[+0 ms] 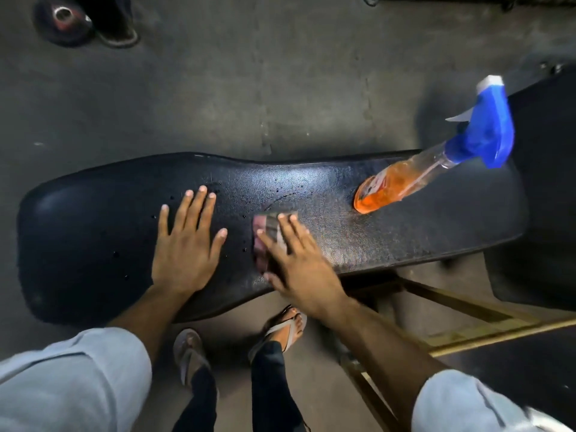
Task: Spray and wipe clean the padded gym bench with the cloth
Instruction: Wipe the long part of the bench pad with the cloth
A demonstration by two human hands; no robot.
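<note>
The black padded bench (358, 244) stretches left to right across the view, with small droplets on its middle. My left hand (185, 244) lies flat on the pad, fingers spread, holding nothing. My right hand (299, 263) presses a folded pinkish-grey cloth (265, 241) onto the pad just right of the left hand; the hand and cloth are motion-blurred. A spray bottle (436, 157) with orange liquid and a blue trigger head stands on the bench's right part, apart from both hands.
The bench's yellowish metal frame (452, 310) runs out at the lower right. My feet in sandals (280, 332) stand on the grey floor under the near edge. A weight plate (64, 18) and someone's shoe (118, 29) lie at the top left.
</note>
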